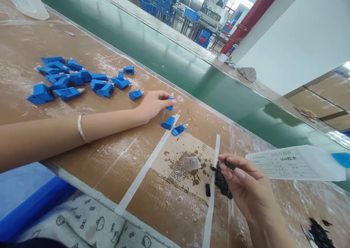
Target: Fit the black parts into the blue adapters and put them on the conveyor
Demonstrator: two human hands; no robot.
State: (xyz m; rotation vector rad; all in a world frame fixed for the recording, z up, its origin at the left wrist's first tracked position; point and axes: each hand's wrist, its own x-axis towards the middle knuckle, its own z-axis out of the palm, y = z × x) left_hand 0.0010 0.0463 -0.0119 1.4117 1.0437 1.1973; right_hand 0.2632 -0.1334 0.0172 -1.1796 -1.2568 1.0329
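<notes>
Between the thumb and fingers of my left hand (156, 104) is a small blue plastic part (170, 106) with a whitish tip, close to the table surface. Just below it lie two more such parts, a blue block (168, 123) and a blue piece with a pale end (179, 129). My right hand (247, 182) pinches a small black piece (229, 164) above a pile of black pieces (222, 184). A small clear cup (191, 163) stands between the hands on a stained cardboard sheet (161, 164).
Many blue parts (68, 78) lie scattered at the left. A labelled translucent bottle (295, 164) lies right of my right hand, with more black pieces (319, 233) at lower right. A green conveyor belt (175, 73) runs along the table's far edge. White tape strips (147, 168) cross the table.
</notes>
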